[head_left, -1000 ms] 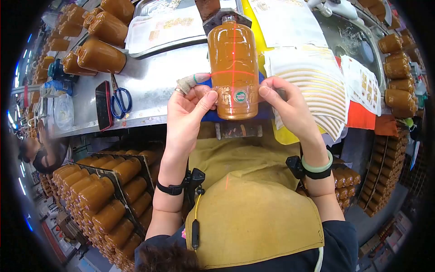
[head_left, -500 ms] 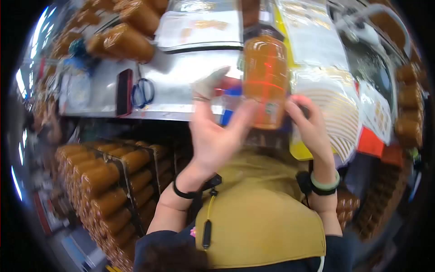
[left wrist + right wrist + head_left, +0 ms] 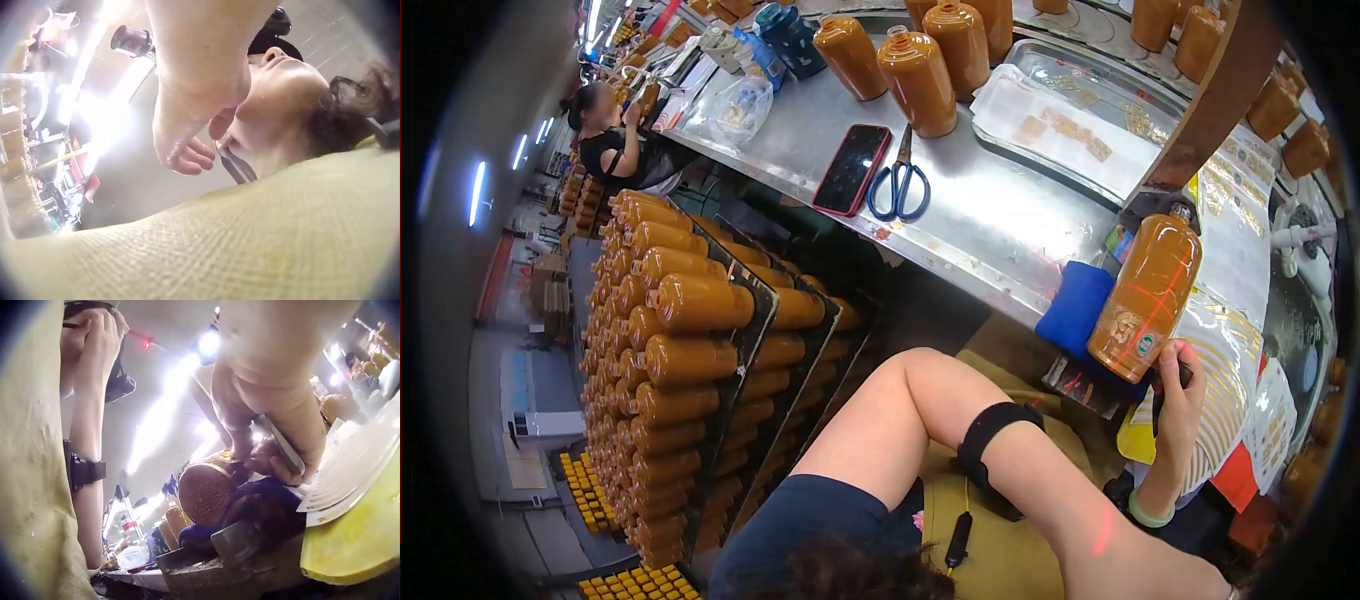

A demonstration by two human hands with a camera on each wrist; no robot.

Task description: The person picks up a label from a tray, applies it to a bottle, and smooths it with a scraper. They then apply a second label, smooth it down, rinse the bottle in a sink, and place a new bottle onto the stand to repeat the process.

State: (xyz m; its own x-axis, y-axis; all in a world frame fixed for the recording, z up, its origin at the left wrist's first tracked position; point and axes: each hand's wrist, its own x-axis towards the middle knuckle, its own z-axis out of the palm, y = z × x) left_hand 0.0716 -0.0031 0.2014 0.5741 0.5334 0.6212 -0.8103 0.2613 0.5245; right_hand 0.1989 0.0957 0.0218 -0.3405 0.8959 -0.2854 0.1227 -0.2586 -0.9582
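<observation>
A brown glossy bottle (image 3: 1152, 290) lies on its side, its neck against a rusty metal post (image 3: 1200, 120). It bears a pale decal and a round green mark near its base, with a red laser cross over it. My right hand (image 3: 1182, 400) has its fingertips at the base corner of the bottle and holds a thin flat scraper (image 3: 284, 447) in the palm. The left arm is bent back, taking the left hand out of the head view. In the right wrist view that left hand (image 3: 100, 340) is up at the face, fingers loosely bent.
A blue cloth (image 3: 1075, 305) lies beside the bottle. Scissors (image 3: 898, 190), a phone (image 3: 852, 170) and standing bottles (image 3: 917, 85) are on the metal table. Decal sheets (image 3: 1215, 340) lie at the right. Racked bottles (image 3: 690, 360) stand low left; another person (image 3: 615, 140) sits beyond.
The left hand has let go of the bottle and gone up to the face. The view has turned left. The right hand has stayed at the bottle's base.
</observation>
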